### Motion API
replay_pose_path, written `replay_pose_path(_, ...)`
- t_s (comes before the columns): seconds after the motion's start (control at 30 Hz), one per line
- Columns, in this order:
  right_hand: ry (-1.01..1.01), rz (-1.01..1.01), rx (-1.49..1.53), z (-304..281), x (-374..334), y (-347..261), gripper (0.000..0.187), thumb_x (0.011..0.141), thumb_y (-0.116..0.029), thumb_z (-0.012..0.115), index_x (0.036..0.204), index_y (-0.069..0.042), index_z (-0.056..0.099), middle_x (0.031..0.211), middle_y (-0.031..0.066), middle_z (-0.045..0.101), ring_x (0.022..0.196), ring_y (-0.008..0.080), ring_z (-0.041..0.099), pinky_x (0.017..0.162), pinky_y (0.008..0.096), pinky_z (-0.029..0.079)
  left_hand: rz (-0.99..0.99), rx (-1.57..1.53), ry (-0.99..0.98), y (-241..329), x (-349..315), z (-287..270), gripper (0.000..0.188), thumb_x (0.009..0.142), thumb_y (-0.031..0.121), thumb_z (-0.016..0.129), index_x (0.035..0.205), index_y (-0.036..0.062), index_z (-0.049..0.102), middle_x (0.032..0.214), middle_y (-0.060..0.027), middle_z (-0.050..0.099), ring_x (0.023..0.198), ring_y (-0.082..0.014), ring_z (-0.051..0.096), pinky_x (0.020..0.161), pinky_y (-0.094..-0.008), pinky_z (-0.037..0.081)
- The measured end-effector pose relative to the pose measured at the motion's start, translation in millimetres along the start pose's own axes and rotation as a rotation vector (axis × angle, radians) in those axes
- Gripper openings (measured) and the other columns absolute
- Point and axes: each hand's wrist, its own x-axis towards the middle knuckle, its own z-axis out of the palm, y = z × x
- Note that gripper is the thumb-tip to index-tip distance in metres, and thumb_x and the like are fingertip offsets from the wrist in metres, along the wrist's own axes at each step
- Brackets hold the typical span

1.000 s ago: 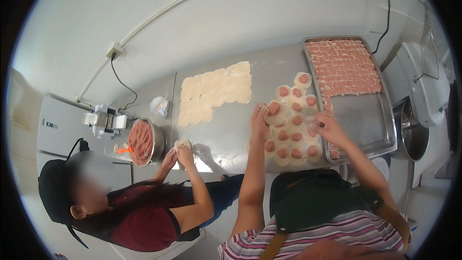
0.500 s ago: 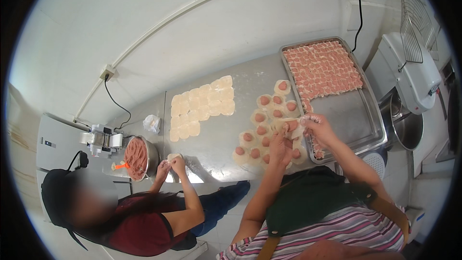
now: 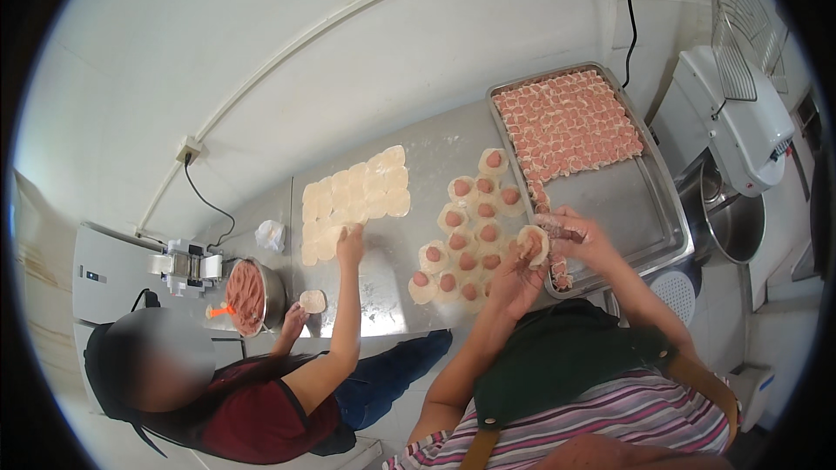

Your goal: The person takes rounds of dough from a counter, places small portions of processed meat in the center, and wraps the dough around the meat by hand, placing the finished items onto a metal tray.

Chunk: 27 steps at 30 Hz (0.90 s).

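A round dough wrapper with meat filling, a half-formed dumpling (image 3: 534, 246), is cupped in the closed fingers of my left hand (image 3: 512, 285). Its pale rim stands up around the pink filling. At its upper right edge, the curled fingers of my right hand (image 3: 582, 239) pinch the dough; part of the grip is hidden. Left of my hands, several flat wrappers topped with meat balls (image 3: 466, 261) lie on the steel table. Beyond my right hand is a large metal tray (image 3: 623, 213), its far part packed with rows of open-topped dumplings (image 3: 570, 126), plus a narrow row along its left side.
A co-worker (image 3: 261, 418) at the left holds a wrapper (image 3: 312, 301) and reaches to a sheet of plain wrappers (image 3: 357, 196). Nearby stand a bowl of minced meat (image 3: 248, 296) and a small roller machine (image 3: 185, 261). A mixer (image 3: 736, 122) stands at the right.
The wrapper in my hands has gone from spread flat to gathered up around its filling. The co-worker's one hand has moved from their wrapper to the plain wrapper sheet. The view has shifted slightly.
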Motion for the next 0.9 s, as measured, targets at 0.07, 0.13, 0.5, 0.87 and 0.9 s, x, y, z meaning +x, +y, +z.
replay_pose_path(0.07, -0.060, -0.131, -0.199, -11.4, 0.6, -5.0, 0.028, 0.076, -0.008, 0.066, 0.104, -0.004, 0.065, 0.093, 0.0007, 0.048, 0.085, 0.0129, 0.048, 0.073, 0.0238, 0.040, -0.098, -0.019, -0.138, -3.3, -2.4, 5.7, 0.027, 0.093, 0.021, 0.045, 0.111, 0.0015, 0.051, 0.106, -0.0082, 0.059, 0.094, -0.0196, 0.059, 0.079, -0.0284, 0.052)
replay_pose_path(0.13, -0.077, -0.219, -0.280, -14.7, -1.5, -15.7, 0.027, 0.075, -0.009, 0.068, 0.101, -0.004, 0.066, 0.093, 0.0013, 0.047, 0.084, 0.0135, 0.047, 0.074, 0.0249, 0.039, -0.138, 0.010, -0.188, -6.0, -7.0, 17.9, 0.027, 0.092, 0.020, 0.046, 0.112, 0.0018, 0.050, 0.108, -0.0075, 0.057, 0.094, -0.0184, 0.058, 0.081, -0.0282, 0.051)
replay_pose_path(0.5, 0.126, -0.105, -0.124, -22.3, -11.9, -29.9, 0.023, 0.079, -0.013, 0.067, 0.097, 0.001, 0.066, 0.087, 0.0030, 0.055, 0.077, 0.0124, 0.051, 0.068, 0.0234, 0.041, 0.024, 0.125, -0.078, -11.9, -9.8, 52.4, 0.031, 0.089, 0.018, 0.053, 0.115, 0.0034, 0.048, 0.108, -0.0066, 0.056, 0.094, -0.0160, 0.057, 0.078, -0.0288, 0.049)
replay_pose_path(0.87, 0.112, 0.111, 0.635, 9.6, -18.5, -29.4, 0.026, 0.086, -0.014, 0.058, 0.105, 0.004, 0.057, 0.090, 0.0084, 0.063, 0.078, 0.0150, 0.060, 0.065, 0.0270, 0.048, 0.475, 0.336, -0.203, -15.3, -19.5, 57.1, 0.027, 0.089, 0.007, 0.050, 0.115, 0.0000, 0.049, 0.113, -0.0113, 0.053, 0.095, -0.0179, 0.057, 0.074, -0.0305, 0.051)
replay_pose_path(0.9, 0.115, 0.123, 0.639, 12.9, -16.2, -32.4, 0.026, 0.086, -0.014, 0.058, 0.106, 0.004, 0.057, 0.090, 0.0084, 0.063, 0.079, 0.0153, 0.060, 0.064, 0.0273, 0.048, 0.458, 0.239, -0.258, -13.7, -22.4, 63.8, 0.026, 0.089, 0.006, 0.051, 0.115, -0.0004, 0.050, 0.112, -0.0114, 0.054, 0.095, -0.0181, 0.058, 0.073, -0.0305, 0.052)
